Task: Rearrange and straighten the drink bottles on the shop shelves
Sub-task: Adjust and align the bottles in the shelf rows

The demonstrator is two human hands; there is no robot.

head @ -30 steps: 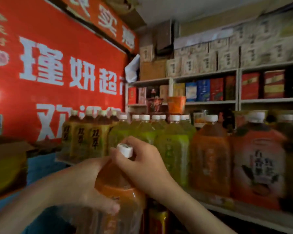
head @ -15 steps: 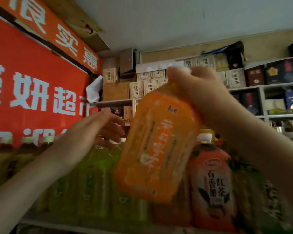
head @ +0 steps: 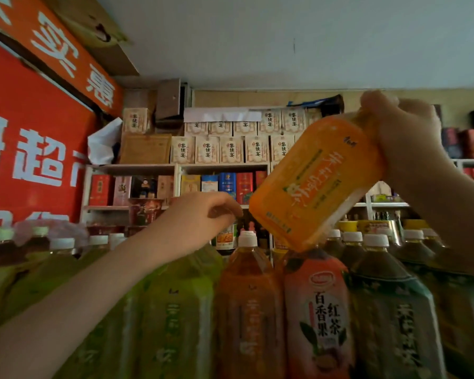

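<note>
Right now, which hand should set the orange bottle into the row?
Right: the right hand grips the orange bottle by its top, tilted above the row; the left hand hovers empty.

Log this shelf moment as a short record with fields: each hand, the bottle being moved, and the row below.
Right hand: grips the neck end of the orange-labelled plastic drink bottle, raised and tilted
Left hand: over the row, fingers loosely curled, nothing seen in it
Row below: green-labelled bottles, amber white-capped bottle, red-labelled bottle, all upright
</note>
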